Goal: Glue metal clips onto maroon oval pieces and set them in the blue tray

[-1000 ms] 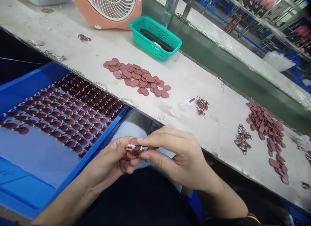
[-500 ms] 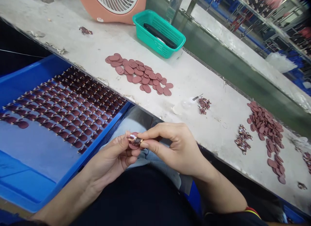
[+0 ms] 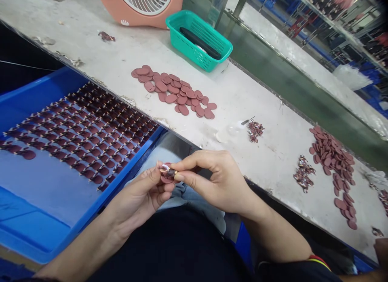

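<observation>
Above my lap, my left hand (image 3: 142, 197) and my right hand (image 3: 216, 181) meet, both pinched on one small reddish-brown oval piece (image 3: 167, 175) with a pale bit on top. My left fingers cradle it from below and my right thumb and forefinger press on it from the right. To my left a blue tray (image 3: 45, 233) carries several neat rows of finished brown pieces (image 3: 87, 132). On the white bench (image 3: 242, 100) beyond my hands lies a loose pile of oval pieces (image 3: 174, 92).
A second pile of oval pieces (image 3: 333, 160) and two small heaps of tiny parts (image 3: 254, 131) (image 3: 303, 175) lie on the bench to the right. A green basket (image 3: 198, 39) and an orange fan (image 3: 142, 7) stand at the back. A green belt (image 3: 287, 88) runs behind.
My two hands have risen slightly toward the bench edge, still pinching the same piece. The view has tilted a little; nothing on the bench has moved.
</observation>
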The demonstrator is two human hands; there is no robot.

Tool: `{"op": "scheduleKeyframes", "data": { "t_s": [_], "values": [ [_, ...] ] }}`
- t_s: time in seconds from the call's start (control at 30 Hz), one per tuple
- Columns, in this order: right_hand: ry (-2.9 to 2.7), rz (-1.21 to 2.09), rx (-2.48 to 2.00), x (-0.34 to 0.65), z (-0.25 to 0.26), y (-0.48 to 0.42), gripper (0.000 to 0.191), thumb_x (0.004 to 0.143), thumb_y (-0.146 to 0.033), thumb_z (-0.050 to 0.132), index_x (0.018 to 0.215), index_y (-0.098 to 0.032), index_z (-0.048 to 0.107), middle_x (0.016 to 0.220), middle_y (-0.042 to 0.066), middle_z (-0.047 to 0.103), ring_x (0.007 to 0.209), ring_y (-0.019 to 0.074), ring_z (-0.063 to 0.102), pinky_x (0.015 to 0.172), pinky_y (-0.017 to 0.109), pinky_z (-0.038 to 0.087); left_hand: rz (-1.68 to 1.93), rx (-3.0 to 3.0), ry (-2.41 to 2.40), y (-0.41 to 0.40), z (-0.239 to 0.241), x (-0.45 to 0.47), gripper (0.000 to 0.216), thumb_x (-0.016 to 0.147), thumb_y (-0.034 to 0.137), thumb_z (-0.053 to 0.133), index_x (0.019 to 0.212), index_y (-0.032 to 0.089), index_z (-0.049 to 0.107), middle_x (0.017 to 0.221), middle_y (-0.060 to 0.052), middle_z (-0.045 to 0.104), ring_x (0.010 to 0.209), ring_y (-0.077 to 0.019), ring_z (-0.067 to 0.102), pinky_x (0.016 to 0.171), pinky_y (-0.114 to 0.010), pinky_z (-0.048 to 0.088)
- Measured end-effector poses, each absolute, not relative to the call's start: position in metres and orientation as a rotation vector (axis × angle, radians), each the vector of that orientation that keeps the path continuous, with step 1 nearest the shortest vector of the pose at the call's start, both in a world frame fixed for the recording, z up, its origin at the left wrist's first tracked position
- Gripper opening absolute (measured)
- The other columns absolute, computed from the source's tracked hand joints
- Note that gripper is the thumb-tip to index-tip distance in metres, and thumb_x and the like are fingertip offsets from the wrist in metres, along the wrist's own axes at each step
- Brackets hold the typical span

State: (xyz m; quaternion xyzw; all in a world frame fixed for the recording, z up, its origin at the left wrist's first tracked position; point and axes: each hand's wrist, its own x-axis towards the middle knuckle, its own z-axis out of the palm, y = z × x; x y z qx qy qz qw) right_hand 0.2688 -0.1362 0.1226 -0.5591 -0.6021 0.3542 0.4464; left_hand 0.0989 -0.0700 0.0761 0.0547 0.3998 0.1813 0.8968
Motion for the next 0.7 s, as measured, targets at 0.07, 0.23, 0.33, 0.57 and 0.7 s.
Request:
{"op": "scheduleKeyframes", "data": {
  "t_s": [0.07,0.23,0.33,0.57,0.7],
  "values": [
    [-1.492,0.869,-1.378,0.269,0.122,-0.136,0.010,0.089,-0.015,0.071,0.097,-0.015,0.076,0.091,0.003,0.079,0.080,0.0120,0.073,0.074,0.019,0.057,0.383,0.111,0.830,-0.070,0.077,0.100,0.033,0.039,0.015,0.099,0.060,0.015,0.073,0.052,0.002,0.068,0.047,-0.0119,0.067,0.043,-0.016,0.059],
    [-1.503,0.860,-1.358,0.270,0.121,-0.133,0.009,0.088,-0.014,0.072,0.096,-0.014,0.076,0.093,0.004,0.079,0.081,0.0117,0.074,0.075,0.019,0.057,0.381,0.124,0.829,-0.070,0.078,0.103,0.033,0.041,0.017,0.099,0.060,0.015,0.073,0.052,0.003,0.067,0.046,-0.0107,0.066,0.044,-0.016,0.059],
    [-1.509,0.861,-1.340,0.271,0.121,-0.132,0.010,0.089,-0.013,0.071,0.097,-0.014,0.076,0.093,0.004,0.079,0.080,0.0116,0.073,0.074,0.019,0.058,0.378,0.144,0.823,-0.069,0.076,0.103,0.032,0.042,0.018,0.099,0.060,0.015,0.073,0.052,0.003,0.068,0.047,-0.0101,0.066,0.044,-0.015,0.059],
    [-1.520,0.854,-1.339,0.271,0.121,-0.133,0.008,0.089,-0.013,0.071,0.095,-0.014,0.076,0.091,0.003,0.079,0.080,0.0110,0.073,0.073,0.019,0.058,0.360,0.187,0.813,-0.069,0.072,0.100,0.034,0.042,0.023,0.100,0.063,0.016,0.074,0.054,0.002,0.068,0.049,-0.0100,0.066,0.045,-0.015,0.059],
    [-1.568,0.795,-1.314,0.270,0.123,-0.137,0.022,0.087,-0.015,0.074,0.109,-0.014,0.072,0.096,0.003,0.077,0.079,0.0100,0.069,0.073,0.020,0.058,0.341,0.247,0.735,-0.067,0.065,0.099,0.033,0.049,0.031,0.098,0.067,0.017,0.075,0.059,0.002,0.070,0.052,-0.0107,0.066,0.045,-0.016,0.059]
  ]
}}
